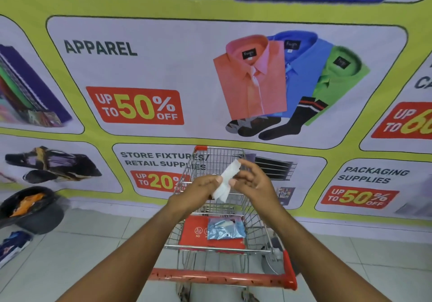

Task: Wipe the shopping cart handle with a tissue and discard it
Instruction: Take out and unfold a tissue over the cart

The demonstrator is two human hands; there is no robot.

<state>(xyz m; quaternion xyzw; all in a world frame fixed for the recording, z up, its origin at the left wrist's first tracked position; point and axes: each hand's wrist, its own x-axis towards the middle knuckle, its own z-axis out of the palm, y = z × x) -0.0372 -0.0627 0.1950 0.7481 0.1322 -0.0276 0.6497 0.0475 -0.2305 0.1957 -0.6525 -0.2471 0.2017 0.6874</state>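
Note:
A white tissue [225, 181] is held up above the wire shopping cart [253, 222], pinched between both hands. My left hand [202, 188] grips its lower part with the thumb on top. My right hand [251, 180] holds its upper part with the fingertips. The cart's red handle [217, 277] runs across the bottom of the view, below my forearms and untouched. A blue plastic tissue pack [225, 229] lies on the red child-seat flap [194, 231] inside the cart.
A black bin [32, 212] with orange rubbish in it stands on the tiled floor at the left, and a blue packet [14, 245] lies in front of it. A large printed banner wall [145, 72] stands right behind the cart.

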